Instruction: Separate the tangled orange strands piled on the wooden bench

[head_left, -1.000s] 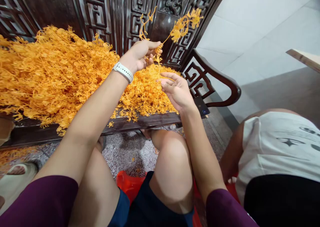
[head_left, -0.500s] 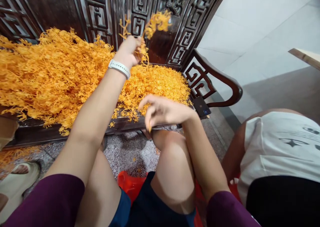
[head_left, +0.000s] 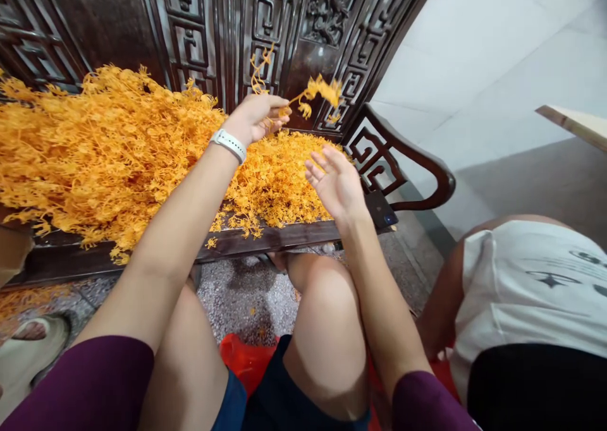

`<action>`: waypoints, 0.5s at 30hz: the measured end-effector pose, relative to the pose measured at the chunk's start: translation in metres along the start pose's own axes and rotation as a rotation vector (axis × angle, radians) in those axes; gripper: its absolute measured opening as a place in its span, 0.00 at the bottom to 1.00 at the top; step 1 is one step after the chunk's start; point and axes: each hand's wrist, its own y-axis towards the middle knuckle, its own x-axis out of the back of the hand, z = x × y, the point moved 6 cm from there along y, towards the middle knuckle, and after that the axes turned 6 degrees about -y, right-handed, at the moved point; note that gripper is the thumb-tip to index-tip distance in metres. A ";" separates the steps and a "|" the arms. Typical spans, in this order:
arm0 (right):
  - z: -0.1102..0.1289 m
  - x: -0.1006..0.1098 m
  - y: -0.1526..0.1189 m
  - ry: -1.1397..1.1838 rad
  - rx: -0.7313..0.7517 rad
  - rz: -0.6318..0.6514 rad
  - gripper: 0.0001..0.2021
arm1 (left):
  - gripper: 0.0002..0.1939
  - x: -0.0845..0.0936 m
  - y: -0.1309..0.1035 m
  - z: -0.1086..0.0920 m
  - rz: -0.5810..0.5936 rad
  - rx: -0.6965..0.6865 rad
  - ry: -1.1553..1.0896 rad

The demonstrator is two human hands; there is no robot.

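My left hand [head_left: 260, 116], with a white watch band [head_left: 228, 145] on its wrist, pinches an orange plastic sprig [head_left: 322, 91] above the pile. Its curly tips stick out to the right, and more thin orange strands rise behind the hand. A large heap of similar orange sprigs [head_left: 118, 146] covers the dark wooden bench [head_left: 284, 236]. Over the right end of the heap, my right hand [head_left: 337, 181] has its palm up and fingers spread, with nothing in it. The two hands are apart.
A dark phone [head_left: 380, 210] lies at the bench's right end beside the carved armrest [head_left: 443, 184]. A person in white shorts [head_left: 535, 285] sits to the right. At the left are a cardboard box edge [head_left: 14, 251] and a sandal [head_left: 45, 349]. A red stool [head_left: 246, 358] is beneath me.
My left hand has moved slightly right and down with the sprig. My right hand has moved up and right from the bench's front edge, turned palm up and opened its fingers.
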 end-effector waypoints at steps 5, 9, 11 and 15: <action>-0.007 -0.005 0.001 -0.403 0.108 -0.040 0.24 | 0.06 -0.043 -0.015 0.024 0.149 0.093 -0.092; -0.004 0.007 0.012 -0.531 0.267 -0.176 0.25 | 0.05 -0.070 -0.030 0.034 0.231 0.197 -0.200; 0.001 0.012 0.013 -0.501 0.354 -0.194 0.19 | 0.07 -0.077 -0.036 0.033 0.235 0.201 -0.228; 0.017 0.020 0.004 -0.425 0.481 -0.247 0.15 | 0.09 -0.077 -0.045 0.024 0.219 0.160 -0.195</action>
